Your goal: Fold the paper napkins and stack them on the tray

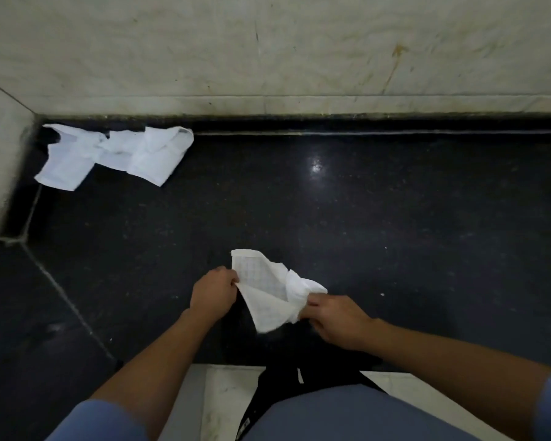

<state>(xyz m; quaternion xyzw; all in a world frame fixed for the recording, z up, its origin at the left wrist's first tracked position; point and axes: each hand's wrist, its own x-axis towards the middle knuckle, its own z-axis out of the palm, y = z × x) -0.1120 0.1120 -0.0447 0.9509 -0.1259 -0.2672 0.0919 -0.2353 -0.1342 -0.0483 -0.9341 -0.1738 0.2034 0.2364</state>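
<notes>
Nearest the camera, the person's blue short sleeves (pixel 99 421) frame two bare forearms reaching out over a pale stone ledge (pixel 226 402). Just beyond it, the left hand (pixel 213 292) is curled closed with its fingertips pinching the left edge of a white, grid-embossed square paper napkin (pixel 264 294). The right hand (pixel 339 323) pinches the crumpled right side of the same sheet. The napkin hangs between the two hands, partly opened and creased, just above the dark speckled polished stone counter (pixel 395 218); I cannot tell whether its lower corner touches the surface.

This sheet looks almost weightless, limp and easily torn. It will sag wherever it is unsupported and will keep any crease pressed into it. The safest hold is probably a light pinch at two neighbouring corners. That would let it be drawn flat without pulling hard, then laid on the counter to fold.

Farther off, at the counter's far left corner, lies a loose heap of white rumpled paper napkins (pixel 115 154), well apart from the hands and apparently not yet folded. Behind everything rises a cream, veined marble wall (pixel 299 49). No tray is in view.
</notes>
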